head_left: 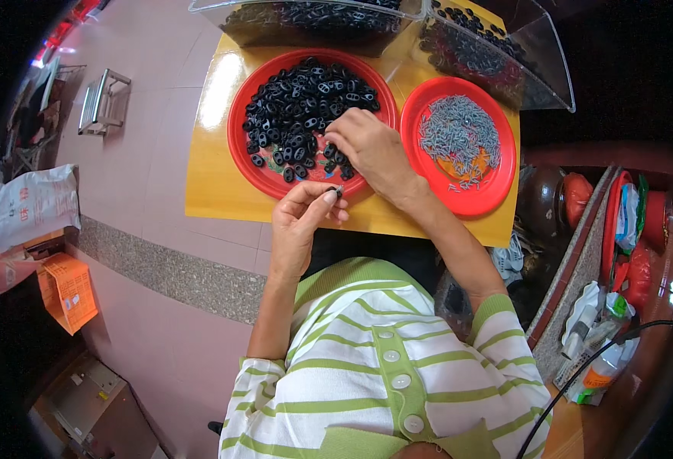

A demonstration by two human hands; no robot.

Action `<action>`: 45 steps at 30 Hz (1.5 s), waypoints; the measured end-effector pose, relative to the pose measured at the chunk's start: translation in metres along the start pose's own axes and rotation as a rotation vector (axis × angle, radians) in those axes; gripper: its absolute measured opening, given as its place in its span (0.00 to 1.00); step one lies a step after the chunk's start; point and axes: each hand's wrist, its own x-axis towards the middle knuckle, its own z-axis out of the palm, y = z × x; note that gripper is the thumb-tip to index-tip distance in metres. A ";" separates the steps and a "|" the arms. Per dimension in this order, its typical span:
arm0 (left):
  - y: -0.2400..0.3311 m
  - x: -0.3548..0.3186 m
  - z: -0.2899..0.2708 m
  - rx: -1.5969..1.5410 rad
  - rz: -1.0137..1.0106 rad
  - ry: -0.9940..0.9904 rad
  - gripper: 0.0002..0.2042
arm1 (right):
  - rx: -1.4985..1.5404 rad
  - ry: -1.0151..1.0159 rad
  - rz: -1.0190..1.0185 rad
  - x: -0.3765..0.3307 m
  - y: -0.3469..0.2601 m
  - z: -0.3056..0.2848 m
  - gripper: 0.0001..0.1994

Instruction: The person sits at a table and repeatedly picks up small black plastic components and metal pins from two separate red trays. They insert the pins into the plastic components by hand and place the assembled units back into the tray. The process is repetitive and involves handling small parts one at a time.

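A large red plate (248, 164) on a yellow table (206, 183) holds a heap of small black plastic parts (302, 107). My left hand (299, 222) is at the plate's near rim, thumb and fingers pinched on one small black part (337, 190). My right hand (371, 149) rests palm down over the near right side of the heap, fingers curled among the parts. To the right a smaller red plate (497, 187) carries a pile of small grey metal pieces (459, 138).
Two clear plastic bins (535, 69) with more black parts stand at the table's far edge. A metal stool (103, 103) and a white sack (34, 203) sit on the pink tiled floor at left. Bags and bottles crowd a stone ledge (573, 260) at right.
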 end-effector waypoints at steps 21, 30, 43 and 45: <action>0.002 0.032 0.031 0.150 0.071 0.009 0.05 | 1.081 -0.018 0.648 -0.045 -0.017 -0.051 0.13; 0.003 0.030 0.030 0.253 0.106 -0.004 0.05 | 1.029 0.011 0.598 -0.050 -0.019 -0.051 0.12; 0.004 0.029 0.029 0.255 0.127 -0.030 0.06 | 0.819 0.039 0.537 -0.048 -0.030 -0.058 0.10; 0.004 0.028 0.029 0.287 0.153 -0.030 0.06 | 0.756 0.059 0.501 -0.047 -0.032 -0.058 0.10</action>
